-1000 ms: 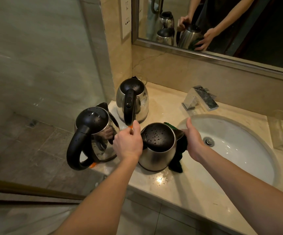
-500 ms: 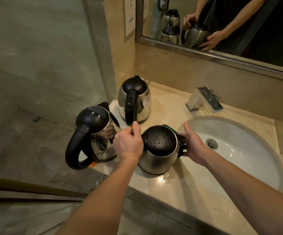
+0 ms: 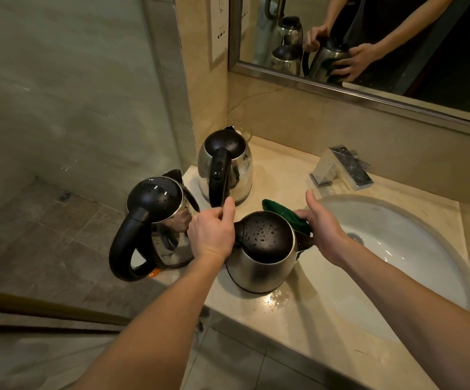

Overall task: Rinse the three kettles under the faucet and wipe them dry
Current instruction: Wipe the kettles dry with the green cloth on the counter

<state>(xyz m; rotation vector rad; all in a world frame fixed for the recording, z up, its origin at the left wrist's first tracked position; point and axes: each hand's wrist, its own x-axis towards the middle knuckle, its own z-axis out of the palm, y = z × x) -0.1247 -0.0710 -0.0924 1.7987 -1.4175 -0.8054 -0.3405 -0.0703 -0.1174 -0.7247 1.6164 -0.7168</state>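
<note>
We have the rounded stainless-steel kettle with the black lid (image 3: 259, 266) standing on the beige marble worktop (image 3: 298, 333), nearest to us and just beside the white oval sink basin (image 3: 425, 277). Our left hand (image 3: 212, 235) has its grip closed, fingers curled round what we take to be this kettle's handle, though the handle itself is hidden under the hand. Our right hand (image 3: 326, 232) is spread almost flat with the thumb raised; it pinches nothing that we can see and simply presses the dark green cloth (image 3: 281, 211) against the spout side of the steel body.

Beads of water sit on the lid, so we judge this kettle rinsed and its drying only partly done. The steel kettle with the large looped black handle (image 3: 160, 220) stands at the left edge of the worktop, its handle out over the tiled floor. The taller steel kettle at the back (image 3: 225, 164) stands near the wall corner, its handle just beside our left thumb. Both show droplets.

What worries us most is the edge kettle; our left wrist is close to it, and a careless turn while wiping could knock it to the floor. Small splashes of water (image 3: 273, 301) lie on the worktop at the near kettle's base; a hard push from the cloth could slide it on that wet marble, so the left grip must stay firm. A flat palm on wet steel may also skid, and a soaked cloth would only smear the water about.
</note>
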